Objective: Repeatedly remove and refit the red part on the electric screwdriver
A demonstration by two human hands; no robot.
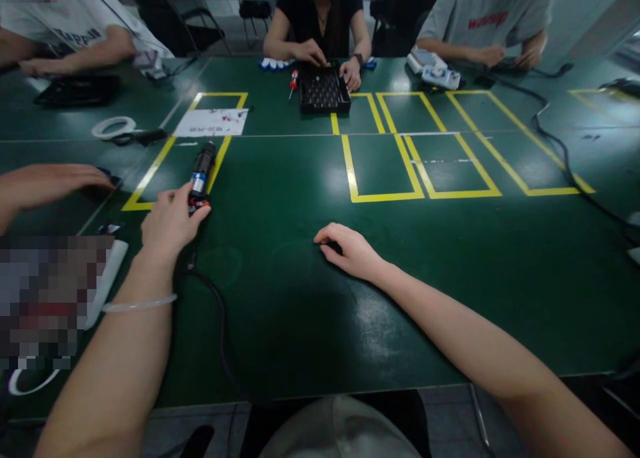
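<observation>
My left hand (169, 223) is closed round the near end of a black electric screwdriver (201, 173) that lies on the green table (300, 311), its cable (220, 325) trailing back toward me. A clear bangle sits on that wrist. My right hand (350, 250) rests on the table to the right, fingers curled down over a small dark thing I cannot make out.
Yellow tape rectangles (380, 165) mark the table. Across it, a person's hands work at a black tray (323, 91) beside a red screwdriver (293, 81). A white paper (212, 121) and tape roll (113, 127) lie left. Another person's hand (47, 185) rests at left. A black cable (565, 151) runs at right.
</observation>
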